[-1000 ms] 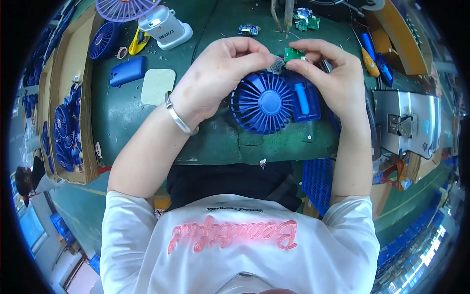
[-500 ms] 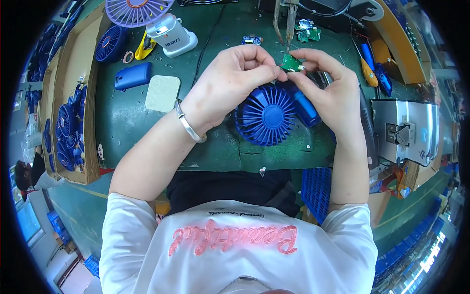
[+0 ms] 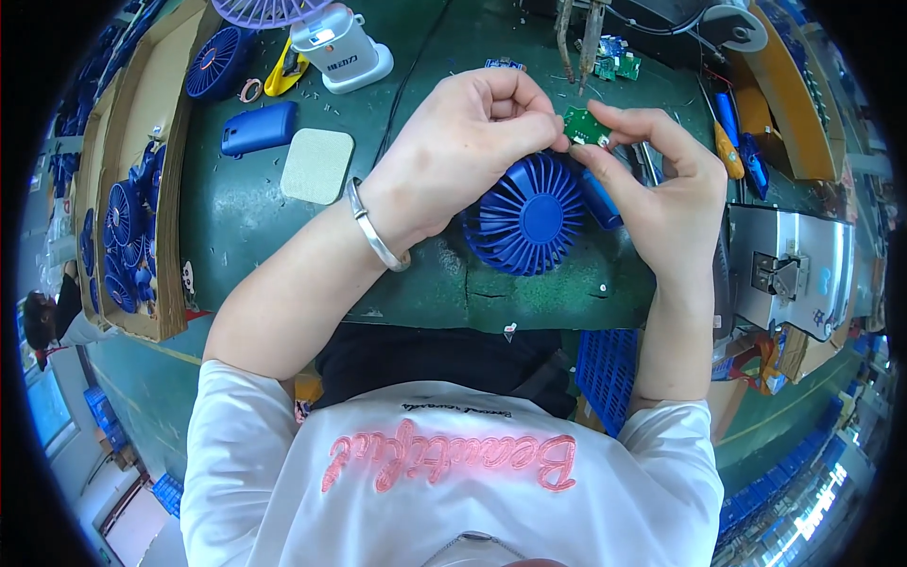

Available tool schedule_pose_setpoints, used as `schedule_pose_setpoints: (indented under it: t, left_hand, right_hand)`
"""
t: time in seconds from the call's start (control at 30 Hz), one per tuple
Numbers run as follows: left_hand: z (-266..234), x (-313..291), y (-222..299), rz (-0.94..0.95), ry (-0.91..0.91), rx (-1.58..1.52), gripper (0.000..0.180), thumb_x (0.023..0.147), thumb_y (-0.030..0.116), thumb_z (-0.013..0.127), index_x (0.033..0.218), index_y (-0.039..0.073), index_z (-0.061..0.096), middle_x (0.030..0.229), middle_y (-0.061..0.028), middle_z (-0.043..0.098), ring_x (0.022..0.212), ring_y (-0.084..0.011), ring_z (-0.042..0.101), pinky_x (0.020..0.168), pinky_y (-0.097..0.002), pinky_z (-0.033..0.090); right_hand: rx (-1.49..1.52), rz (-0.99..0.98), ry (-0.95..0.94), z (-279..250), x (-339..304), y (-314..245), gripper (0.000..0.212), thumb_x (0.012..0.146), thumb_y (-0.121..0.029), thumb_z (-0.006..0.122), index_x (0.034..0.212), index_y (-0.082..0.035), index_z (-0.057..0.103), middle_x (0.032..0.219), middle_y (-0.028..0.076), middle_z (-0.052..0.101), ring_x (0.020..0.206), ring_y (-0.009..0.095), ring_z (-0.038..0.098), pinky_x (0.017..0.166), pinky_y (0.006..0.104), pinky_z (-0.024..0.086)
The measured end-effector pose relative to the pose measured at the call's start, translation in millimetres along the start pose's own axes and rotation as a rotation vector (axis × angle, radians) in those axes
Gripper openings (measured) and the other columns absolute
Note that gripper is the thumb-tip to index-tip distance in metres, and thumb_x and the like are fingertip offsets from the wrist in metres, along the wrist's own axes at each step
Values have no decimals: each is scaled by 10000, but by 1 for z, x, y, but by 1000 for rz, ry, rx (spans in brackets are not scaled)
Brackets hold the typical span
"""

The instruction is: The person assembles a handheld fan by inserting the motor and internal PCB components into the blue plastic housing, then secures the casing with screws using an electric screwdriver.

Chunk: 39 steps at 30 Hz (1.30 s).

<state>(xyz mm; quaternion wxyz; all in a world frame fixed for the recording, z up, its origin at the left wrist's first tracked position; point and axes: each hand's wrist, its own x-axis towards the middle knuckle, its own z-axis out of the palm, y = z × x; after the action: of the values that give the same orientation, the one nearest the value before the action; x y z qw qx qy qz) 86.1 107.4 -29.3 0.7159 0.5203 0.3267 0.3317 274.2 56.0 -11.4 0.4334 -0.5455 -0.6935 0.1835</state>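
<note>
A small green circuit board [image 3: 584,127] is held between thumb and forefinger of my right hand [image 3: 661,180], below the metal tips of a soldering machine [image 3: 581,80]. My left hand [image 3: 496,132] is closed in a pinch at the board's left edge; what its fingertips hold is too small to make out. Under my hands a blue fan head [image 3: 540,217] lies face up on the green mat. Its blue handle [image 3: 601,200] reaches to the right, partly covered by my right hand.
A white-based fan [image 3: 338,52], a blue casing [image 3: 259,128] and a pale square pad [image 3: 317,166] stand left. Beyond them is a cardboard box [image 3: 170,236] of blue fans. Loose boards [image 3: 616,62] lie behind; a yellow-handled tool [image 3: 727,153] and metal box [image 3: 789,269] sit right.
Both hands and the circuit board have shifted slightly right in the picture, as has much of the scene. The board has tilted a little. Each hand keeps its pinch.
</note>
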Motion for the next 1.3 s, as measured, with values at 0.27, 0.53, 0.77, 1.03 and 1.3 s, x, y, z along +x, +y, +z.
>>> schedule_pose_setpoints:
  t: [0.27, 0.53, 0.77, 1.03, 1.3]
  left_hand:
    - [3, 3, 4, 59, 10, -7, 101, 895, 125, 613, 915, 26, 604, 868, -52, 656, 856, -98, 625, 819, -219, 484]
    - [3, 11, 3, 43, 52, 108, 97, 885, 121, 611, 900, 25, 606, 849, -47, 653, 829, -85, 612, 797, -210, 475]
    - [2, 9, 9, 70, 58, 92, 101, 885, 131, 619, 895, 31, 609, 844, -39, 651, 830, -83, 614, 796, -210, 475]
    - [1, 8, 11, 91, 62, 128, 113, 884, 143, 629, 901, 33, 613, 844, -34, 648, 829, -84, 616, 797, -211, 475]
    - [0, 8, 13, 100, 61, 141, 117, 884, 143, 624, 906, 28, 619, 848, -32, 649, 831, -81, 615, 798, -210, 475]
  right_hand:
    - [56, -34, 69, 2, -1, 1, 294, 708, -19, 781, 995, -19, 717, 815, 63, 694, 738, 112, 661, 710, 228, 496]
    - [86, -4, 94, 7, -1, 7, 289, 726, -21, 775, 1009, -19, 716, 837, 62, 701, 759, 101, 659, 720, 228, 498]
    - [89, -75, 124, 8, 2, 5, 297, 728, -17, 773, 1019, -19, 714, 858, 65, 699, 764, 106, 661, 725, 227, 500]
    - [106, -104, 148, 9, 2, 5, 301, 721, -9, 773, 1015, -20, 714, 855, 67, 696, 748, 112, 659, 710, 225, 501]
    - [81, -172, 151, 12, 3, 6, 303, 714, 4, 772, 1010, -16, 714, 843, 73, 693, 734, 121, 660, 697, 227, 497]
